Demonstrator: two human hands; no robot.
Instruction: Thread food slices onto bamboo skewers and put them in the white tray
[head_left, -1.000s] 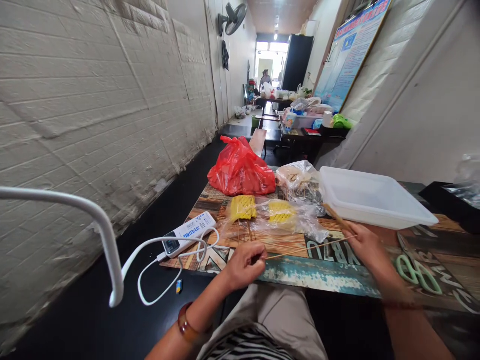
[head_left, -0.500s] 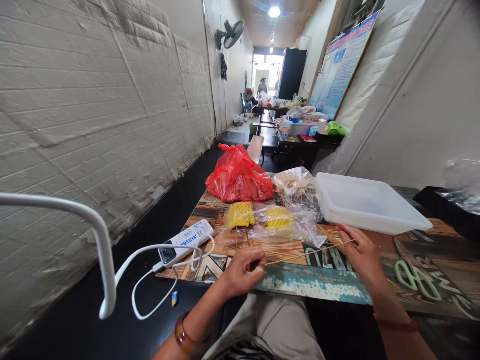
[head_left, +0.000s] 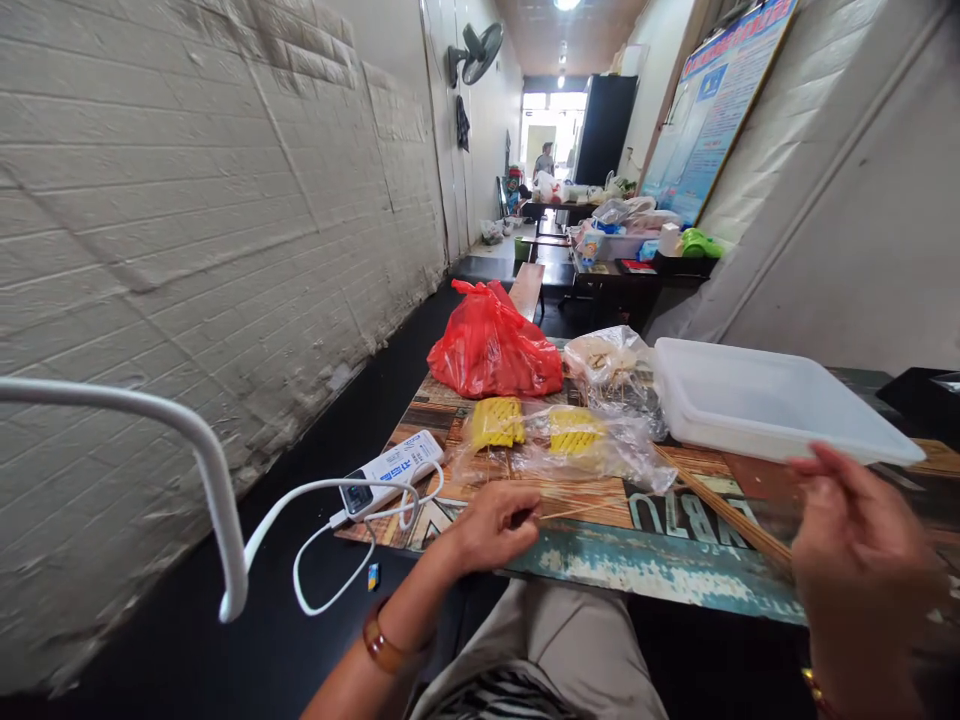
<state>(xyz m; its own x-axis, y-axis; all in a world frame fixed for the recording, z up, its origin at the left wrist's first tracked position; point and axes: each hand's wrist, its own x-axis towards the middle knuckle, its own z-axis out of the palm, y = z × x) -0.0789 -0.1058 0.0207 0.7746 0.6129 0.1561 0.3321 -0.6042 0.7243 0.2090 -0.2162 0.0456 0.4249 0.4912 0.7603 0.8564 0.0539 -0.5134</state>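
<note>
My left hand [head_left: 493, 523] rests at the table's near edge, its fingers pinched on thin bamboo skewers [head_left: 577, 510] that point right. My right hand [head_left: 862, 565] is raised close to the camera at the right, blurred, with fingers curled around a bundle of skewers [head_left: 724, 512] slanting up to the left. Ahead of my hands lies a clear plastic bag [head_left: 592, 450] with yellow corn pieces [head_left: 496, 422] on sticks. A white plastic tray [head_left: 772, 400] stands behind my right hand.
A red plastic bag [head_left: 491, 345] and a clear bag of food [head_left: 604, 358] lie at the table's far end. A white power strip [head_left: 390, 468] with cable sits at the left corner. A white curved tube [head_left: 187, 450] crosses the left foreground. A person stands far down the corridor.
My right hand let go of the single skewer's far end, lifted toward the camera and now grips a bundle of skewers. My left hand stayed in place.
</note>
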